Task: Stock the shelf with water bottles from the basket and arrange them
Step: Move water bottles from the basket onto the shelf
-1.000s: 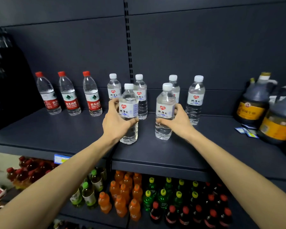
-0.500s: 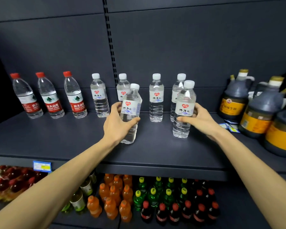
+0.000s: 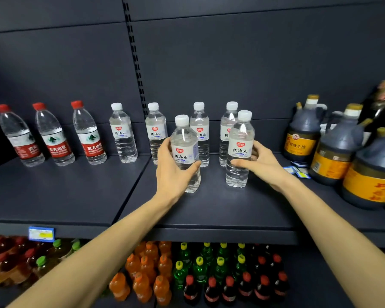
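Legible labels, upper shelf
Red-capped bottles [image 3: 56, 135]: 农夫山泉. White-capped bottles [image 3: 240, 147]: 纯净水. Far-right dark jug [image 3: 303, 134]: 味生抽; price tag [image 3: 41, 234] unreadable.

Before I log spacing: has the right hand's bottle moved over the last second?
Yes, rightward: the bottle in the right hand stood before the third white-capped back bottle, now before the fourth back bottle.

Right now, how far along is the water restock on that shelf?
Done: four white-capped bottles stand in a back row beside three red-capped ones. In hand: the left hand grips one bottle and the right hand another, starting a front row. Left: the shelf front is mostly bare; the basket is out of view.
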